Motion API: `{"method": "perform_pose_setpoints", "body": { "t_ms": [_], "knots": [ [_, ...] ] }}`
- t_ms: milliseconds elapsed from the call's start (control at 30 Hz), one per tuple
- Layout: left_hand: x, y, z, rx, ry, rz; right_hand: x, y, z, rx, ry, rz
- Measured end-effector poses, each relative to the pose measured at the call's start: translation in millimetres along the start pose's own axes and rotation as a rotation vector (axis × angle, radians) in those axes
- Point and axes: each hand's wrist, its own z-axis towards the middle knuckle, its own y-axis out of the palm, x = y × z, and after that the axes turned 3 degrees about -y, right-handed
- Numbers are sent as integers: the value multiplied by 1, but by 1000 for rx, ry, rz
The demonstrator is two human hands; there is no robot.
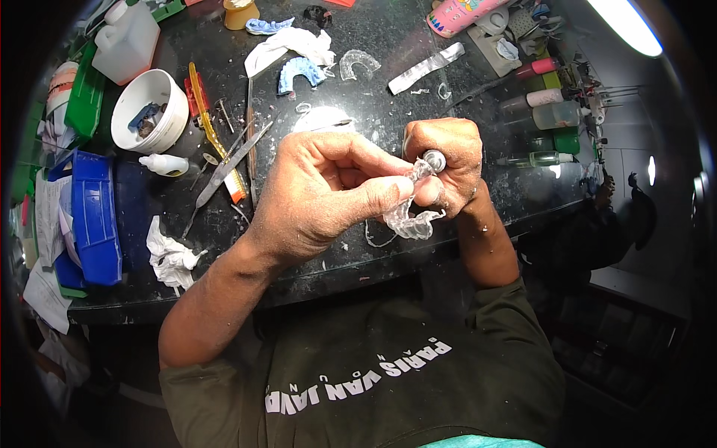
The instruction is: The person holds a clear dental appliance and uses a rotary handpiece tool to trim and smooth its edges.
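Before you: black workbench, its top speckled | ahead right: white lamp glows | right: pale-topped unit in shadow

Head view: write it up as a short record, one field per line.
Left grip: pinching a clear plastic arch
Right grip: closed around a round-ended metal tool
Arch-tool contact: cannot tell
Surface: dark, littered worktop
Beyond hands: blue arch, second clear arch
Left side: white tub, blue bin, crumpled white tissue
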Motion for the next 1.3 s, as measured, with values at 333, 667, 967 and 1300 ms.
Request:
{"method": "perform_pose_setpoints", "body": {
  "t_ms": [333, 667, 967, 1300],
  "knots": [
    [2, 1, -1, -6, 1, 9, 0, 0, 0, 1, 6, 2],
    [-3, 4, 3, -25, 118, 4, -3, 2, 0, 31, 11, 15],
    [-3, 2, 1, -45, 105, -8, 1, -1, 1, -8, -53, -25],
    [-1, 4, 1, -43, 108, 2, -1, -1, 1, -7, -52, -8]
  ]
}}
